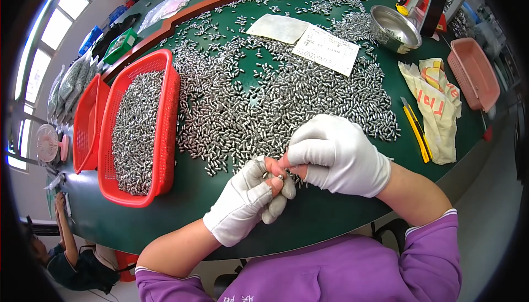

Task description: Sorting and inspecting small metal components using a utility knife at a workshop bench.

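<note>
My left hand point(242, 198), in a white glove with bare fingertips, is closed with thumb and finger pinched on a small silver metal part point(281, 177). Close against it is my right hand point(344, 156), also in a white glove, its bare thumb and finger pinched together at the left fingertips. Whatever the right fingers hold is hidden or too small to make out. Behind both hands spreads a wide heap of small silver metal parts point(308, 95) on the green table point(220, 233).
A red plastic basket point(168, 114) full of the same parts stands at left, beside another red basket point(88, 125). Paper sheets point(328, 48) lie on the heap. At right are a yellow utility knife point(417, 131), a cloth point(435, 109), a metal bowl point(394, 29) and a pink basket point(474, 73).
</note>
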`<state>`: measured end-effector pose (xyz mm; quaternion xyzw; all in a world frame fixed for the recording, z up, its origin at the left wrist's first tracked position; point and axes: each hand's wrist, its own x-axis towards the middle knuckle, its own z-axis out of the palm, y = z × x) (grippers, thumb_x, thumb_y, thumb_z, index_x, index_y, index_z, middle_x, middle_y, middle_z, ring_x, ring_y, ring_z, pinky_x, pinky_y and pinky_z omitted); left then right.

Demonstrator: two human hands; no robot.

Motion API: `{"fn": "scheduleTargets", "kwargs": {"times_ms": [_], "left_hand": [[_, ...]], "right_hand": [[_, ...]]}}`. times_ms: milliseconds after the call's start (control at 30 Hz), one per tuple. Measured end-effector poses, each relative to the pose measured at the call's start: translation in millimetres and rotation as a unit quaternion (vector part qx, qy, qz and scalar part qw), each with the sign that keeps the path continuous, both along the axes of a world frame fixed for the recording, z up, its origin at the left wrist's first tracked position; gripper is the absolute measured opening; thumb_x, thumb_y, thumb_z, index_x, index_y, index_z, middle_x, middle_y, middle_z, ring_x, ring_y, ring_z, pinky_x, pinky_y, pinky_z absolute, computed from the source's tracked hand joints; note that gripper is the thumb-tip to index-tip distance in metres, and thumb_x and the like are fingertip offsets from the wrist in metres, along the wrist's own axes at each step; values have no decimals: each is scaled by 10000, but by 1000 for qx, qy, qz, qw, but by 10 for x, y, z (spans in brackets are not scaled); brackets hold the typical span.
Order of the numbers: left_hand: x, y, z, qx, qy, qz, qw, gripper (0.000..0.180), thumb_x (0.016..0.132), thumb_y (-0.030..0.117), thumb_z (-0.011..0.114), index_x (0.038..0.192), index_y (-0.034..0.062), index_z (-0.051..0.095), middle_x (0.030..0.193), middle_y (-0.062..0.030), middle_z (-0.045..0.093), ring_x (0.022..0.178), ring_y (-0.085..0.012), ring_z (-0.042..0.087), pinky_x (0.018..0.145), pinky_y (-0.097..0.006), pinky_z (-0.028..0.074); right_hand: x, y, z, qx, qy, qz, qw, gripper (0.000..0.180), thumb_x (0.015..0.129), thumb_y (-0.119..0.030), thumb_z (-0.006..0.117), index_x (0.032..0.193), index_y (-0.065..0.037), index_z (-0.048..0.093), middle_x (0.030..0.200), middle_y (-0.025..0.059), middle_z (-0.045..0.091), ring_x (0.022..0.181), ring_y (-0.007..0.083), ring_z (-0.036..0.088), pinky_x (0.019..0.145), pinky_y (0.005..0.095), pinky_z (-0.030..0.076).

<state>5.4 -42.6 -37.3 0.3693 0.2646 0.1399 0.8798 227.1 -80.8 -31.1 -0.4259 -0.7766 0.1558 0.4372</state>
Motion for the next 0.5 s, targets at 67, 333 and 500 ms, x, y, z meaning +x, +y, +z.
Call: {"fn": "scheduleTargets", "kwargs": {"times_ms": [67, 333, 500], "left_hand": [[3, 3, 2, 3, 9, -4, 1000, 191, 1000, 251, 583, 1097, 114, 492, 947, -77, 607, 602, -95, 483, 522, -225, 386], [-16, 5, 17, -1, -2, 8, 1000, 220, 989, 273, 599, 1106, 111, 506, 955, -76, 612, 595, -97, 481, 524, -227, 385], [-28, 47, -46, 0, -25, 21, 999, 296, 969, 351, 614, 1109, 111, 509, 966, -95, 619, 551, -104, 462, 515, -232, 380]], "right_hand": [[-4, 3, -18, 19, 3, 39, 999, 218, 737, -102, 768, 947, -119, 711, 889, 50, 667, 783, 264, 648, 681, 361, 531], [16, 11, 10, 25, -33, 1, 999, 201, 732, -84, 785, 917, -112, 712, 868, 51, 673, 767, 256, 650, 671, 357, 527], [102, 56, -8, 4, -50, -95, 994, 132, 774, -103, 728, 901, -82, 700, 857, 66, 647, 807, 270, 635, 724, 362, 529]]}}
